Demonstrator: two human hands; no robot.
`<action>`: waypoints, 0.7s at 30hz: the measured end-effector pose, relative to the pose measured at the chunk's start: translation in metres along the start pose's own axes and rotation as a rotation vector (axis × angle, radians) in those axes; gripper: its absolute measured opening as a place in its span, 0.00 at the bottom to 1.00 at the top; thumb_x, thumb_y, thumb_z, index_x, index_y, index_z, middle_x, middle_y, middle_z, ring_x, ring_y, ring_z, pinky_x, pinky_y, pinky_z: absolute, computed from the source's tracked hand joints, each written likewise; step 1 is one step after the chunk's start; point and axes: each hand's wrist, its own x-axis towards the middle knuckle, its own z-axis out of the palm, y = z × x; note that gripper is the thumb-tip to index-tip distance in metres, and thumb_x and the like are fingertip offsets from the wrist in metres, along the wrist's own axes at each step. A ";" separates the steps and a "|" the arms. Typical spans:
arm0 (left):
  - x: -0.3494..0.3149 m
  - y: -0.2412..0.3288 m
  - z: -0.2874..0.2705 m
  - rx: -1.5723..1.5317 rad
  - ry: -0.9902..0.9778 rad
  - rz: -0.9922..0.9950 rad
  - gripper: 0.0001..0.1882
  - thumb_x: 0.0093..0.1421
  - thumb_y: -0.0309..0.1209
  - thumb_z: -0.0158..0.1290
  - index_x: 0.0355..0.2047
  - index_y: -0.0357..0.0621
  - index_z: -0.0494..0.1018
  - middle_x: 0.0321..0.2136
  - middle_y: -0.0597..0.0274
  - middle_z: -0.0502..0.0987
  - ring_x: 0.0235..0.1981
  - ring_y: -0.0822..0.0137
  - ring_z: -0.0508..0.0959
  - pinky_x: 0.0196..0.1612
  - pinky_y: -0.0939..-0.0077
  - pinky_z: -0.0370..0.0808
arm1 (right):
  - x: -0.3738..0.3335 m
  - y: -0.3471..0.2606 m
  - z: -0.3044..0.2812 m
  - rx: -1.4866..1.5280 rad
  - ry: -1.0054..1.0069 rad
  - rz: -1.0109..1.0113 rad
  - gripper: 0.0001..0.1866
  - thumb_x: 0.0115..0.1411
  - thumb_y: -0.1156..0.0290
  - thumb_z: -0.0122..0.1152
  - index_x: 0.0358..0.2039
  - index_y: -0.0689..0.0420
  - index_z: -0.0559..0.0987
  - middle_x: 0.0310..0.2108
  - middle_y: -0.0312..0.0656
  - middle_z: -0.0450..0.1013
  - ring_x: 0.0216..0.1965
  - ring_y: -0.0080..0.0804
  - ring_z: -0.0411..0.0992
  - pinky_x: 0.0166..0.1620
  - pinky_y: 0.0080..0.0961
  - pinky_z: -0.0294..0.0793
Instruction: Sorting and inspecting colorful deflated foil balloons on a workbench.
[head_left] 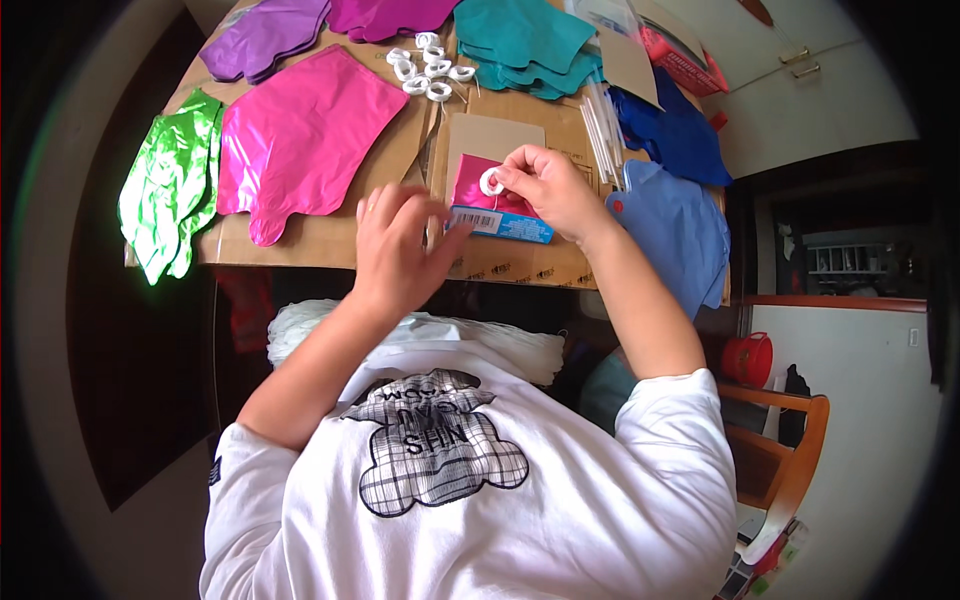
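Note:
My right hand (550, 190) pinches a small white ring-shaped coil of string (491, 183) between thumb and fingertips. The coil sits over a folded pink foil piece (465, 178), and a short tail hangs from it. Below the foil lies a blue printed strip with a barcode (525, 228). Both lie by a plain brown card (495, 130). My left hand (395, 245) hovers at the left end of the blue strip, fingers bent and apart, with nothing seen in it. Whether its fingertips touch the strip cannot be told.
Several white string coils (437, 68) lie farther back. Flat foil balloons surround the work spot: pink (300, 140), green (170, 185), purple (262, 40), teal (525, 45) and blue (665, 225). White sticks (602, 135) lie at right. Cardboard (310, 242) covers the table; a wooden chair (800, 450) stands right.

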 end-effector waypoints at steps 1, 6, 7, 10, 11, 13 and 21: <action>-0.015 0.005 -0.008 -0.163 0.039 -0.031 0.12 0.46 0.24 0.65 0.29 0.43 0.72 0.28 0.59 0.72 0.29 0.59 0.72 0.32 0.70 0.68 | -0.002 0.001 0.002 0.030 -0.015 -0.002 0.08 0.65 0.68 0.57 0.34 0.59 0.74 0.31 0.34 0.74 0.33 0.15 0.70 0.38 0.15 0.72; -0.092 0.021 -0.025 -1.086 -0.472 -1.103 0.18 0.60 0.30 0.59 0.48 0.37 0.69 0.40 0.58 0.77 0.40 0.70 0.77 0.43 0.74 0.75 | -0.023 0.004 0.030 0.094 -0.044 -0.039 0.09 0.64 0.69 0.57 0.32 0.62 0.75 0.28 0.33 0.74 0.30 0.15 0.68 0.35 0.16 0.70; -0.092 0.021 -0.020 -1.101 -0.528 -1.212 0.23 0.61 0.31 0.58 0.54 0.36 0.66 0.45 0.56 0.76 0.44 0.67 0.78 0.46 0.72 0.76 | -0.028 0.004 0.036 0.093 -0.039 -0.061 0.09 0.63 0.69 0.58 0.31 0.63 0.75 0.26 0.33 0.73 0.27 0.15 0.67 0.32 0.16 0.70; -0.088 0.022 -0.001 -1.456 -0.454 -1.253 0.20 0.65 0.31 0.52 0.55 0.38 0.65 0.47 0.55 0.75 0.47 0.65 0.78 0.51 0.67 0.76 | -0.044 -0.005 0.050 0.155 -0.066 -0.029 0.09 0.63 0.70 0.59 0.31 0.64 0.75 0.26 0.33 0.73 0.28 0.14 0.67 0.32 0.17 0.69; -0.086 0.024 0.003 -1.484 -0.425 -1.205 0.17 0.65 0.31 0.51 0.53 0.38 0.67 0.46 0.55 0.76 0.46 0.65 0.78 0.50 0.67 0.76 | -0.049 -0.006 0.054 0.172 -0.065 -0.020 0.09 0.63 0.70 0.59 0.31 0.64 0.75 0.26 0.33 0.73 0.28 0.14 0.67 0.32 0.17 0.69; -0.086 0.026 0.013 -1.496 -0.340 -1.254 0.14 0.65 0.31 0.51 0.50 0.39 0.70 0.42 0.56 0.78 0.43 0.65 0.80 0.48 0.68 0.77 | -0.057 -0.007 0.055 0.128 -0.077 0.005 0.09 0.63 0.69 0.58 0.32 0.63 0.74 0.28 0.34 0.74 0.30 0.16 0.69 0.35 0.18 0.71; -0.084 0.030 0.016 -1.412 -0.182 -1.410 0.08 0.62 0.29 0.54 0.40 0.40 0.74 0.32 0.60 0.80 0.29 0.71 0.81 0.37 0.72 0.81 | -0.064 -0.015 0.041 0.199 -0.178 0.115 0.10 0.64 0.64 0.58 0.34 0.59 0.74 0.33 0.36 0.76 0.30 0.17 0.73 0.34 0.16 0.74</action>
